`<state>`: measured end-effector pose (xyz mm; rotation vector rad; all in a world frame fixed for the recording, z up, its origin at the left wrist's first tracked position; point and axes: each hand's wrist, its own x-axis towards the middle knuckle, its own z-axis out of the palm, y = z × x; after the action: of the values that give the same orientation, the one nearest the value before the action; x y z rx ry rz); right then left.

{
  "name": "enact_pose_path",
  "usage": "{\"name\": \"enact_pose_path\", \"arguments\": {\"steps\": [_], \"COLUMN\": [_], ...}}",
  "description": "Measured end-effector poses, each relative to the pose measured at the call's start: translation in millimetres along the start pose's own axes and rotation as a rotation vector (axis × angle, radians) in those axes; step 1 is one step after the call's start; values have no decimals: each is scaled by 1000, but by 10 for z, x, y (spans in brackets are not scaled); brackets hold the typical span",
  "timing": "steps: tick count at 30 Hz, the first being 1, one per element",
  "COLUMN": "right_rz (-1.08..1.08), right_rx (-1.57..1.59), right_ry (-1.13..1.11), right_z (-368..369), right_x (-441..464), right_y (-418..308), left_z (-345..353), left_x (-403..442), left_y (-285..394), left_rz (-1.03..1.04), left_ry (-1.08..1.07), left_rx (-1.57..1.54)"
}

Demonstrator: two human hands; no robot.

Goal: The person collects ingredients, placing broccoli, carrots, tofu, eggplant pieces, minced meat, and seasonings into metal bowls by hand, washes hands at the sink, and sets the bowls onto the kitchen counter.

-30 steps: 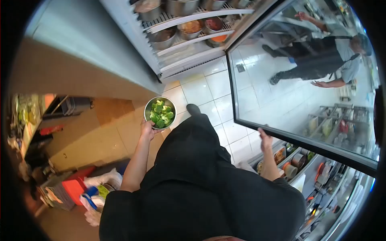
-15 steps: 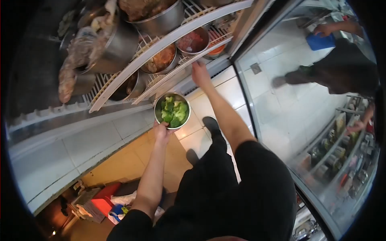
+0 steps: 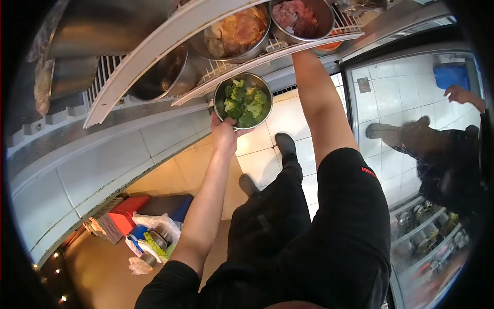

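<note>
My left hand (image 3: 226, 135) grips the rim of a round metal bowl (image 3: 267, 117) from below left. Green broccoli florets (image 3: 243, 103) lie inside it. The bowl is held just below the front edge of the lower wire shelf. My right forearm (image 3: 321, 98) reaches up under that shelf's white front edge (image 3: 267, 55), and the hand is hidden behind it. Near that arm, a metal bowl of pink raw meat (image 3: 295, 19) stands on the shelf. Left of it stands a pot holding orange and pale food (image 3: 234, 33).
A dark metal pot (image 3: 164, 74) and large metal containers (image 3: 110, 26) fill the left shelves. At right a glass door (image 3: 396, 139) reflects a person and shelves of bottles. On the floor at lower left lie a red box (image 3: 128, 212) and plastic bags (image 3: 159, 226).
My view has moved closer to the shelves. My right hand has gone from below the shelf edge to behind it. The broccoli bowl stays in my left hand, now nearer the shelf.
</note>
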<state>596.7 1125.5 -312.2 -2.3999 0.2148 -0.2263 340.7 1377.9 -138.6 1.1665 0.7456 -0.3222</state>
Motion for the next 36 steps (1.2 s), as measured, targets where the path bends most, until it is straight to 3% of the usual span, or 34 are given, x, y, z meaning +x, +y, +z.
{"name": "enact_pose_path", "arguments": {"steps": [8, 11, 12, 13, 14, 15, 17, 23, 28, 29, 31, 32, 33, 34, 36], "right_rz": [251, 280, 269, 130, 404, 201, 281, 386, 368, 253, 330, 309, 237, 205, 189], "right_rx": [1129, 1485, 1466, 1184, 1103, 824, 962, 1229, 1211, 1311, 1574, 1236, 578, 225, -97], "right_ry": [206, 21, -122, -307, -433, -404, -287, -316, -387, -128, -55, -41, -76, -113, -206], "right_z": [-529, -471, -440, -419, -437, -454, -387, -827, -870, -825, -473, -393, -308, -230, -74], "right_x": [-145, -803, -1126, -1431, -1617, -1780, -1876, -1416, -1094, -956, -646, -521, -446, -388, -329], "right_y": [-431, -624, -678, -653, -868, -916, -832, -937, -923, -1030, -660, -570, -482, -424, -313], "left_z": [121, 152, 130, 146, 163, 173, 145, 169, 169, 191, 193, 186, 176, 158, 142], "left_x": [198, 275, 329, 333, 337, 342, 352, 374, 388, 418, 433, 428, 419, 407, 437], "left_y": [-32, -89, -134, -121, -121, -116, -123, -65, -69, -69, -83, -92, -108, -143, -200], "left_rz": [-61, -73, -92, -100, -112, -122, -121, -138, -137, -145, -150, -162, -149, -156, -154], "left_ry": [-39, -30, -39, -37, -45, -50, -68, -81, -99, -85, -93, -94, -98, -107, -134], "left_rx": [-11, 55, 33, 27, 15, 2, 14, -10, -36, -42, -36, -30, -19, -46, -82]}}
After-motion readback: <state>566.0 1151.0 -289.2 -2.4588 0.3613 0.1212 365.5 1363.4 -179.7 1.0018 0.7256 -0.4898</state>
